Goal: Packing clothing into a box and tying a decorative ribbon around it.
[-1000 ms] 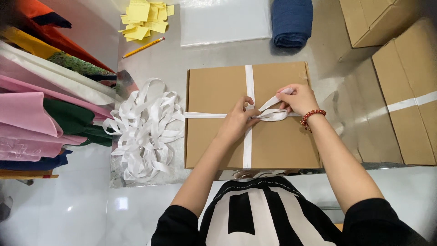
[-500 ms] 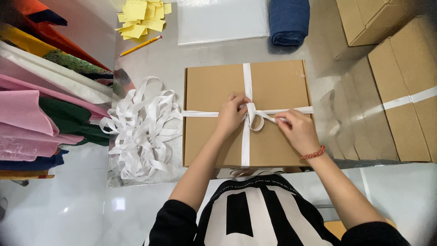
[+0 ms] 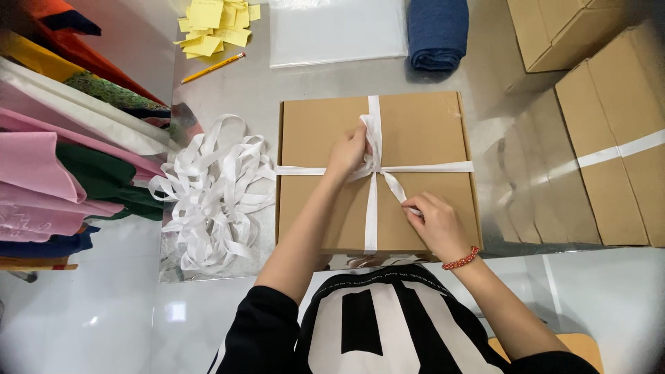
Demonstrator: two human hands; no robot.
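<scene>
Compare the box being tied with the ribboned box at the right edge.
The centre box lies whole in view, crossed by white ribbon both ways, with the left hand at the crossing and the right hand pulling an end. The right box is cut off by the frame, shows one ribbon band and is untouched. Both are plain brown cardboard.
</scene>
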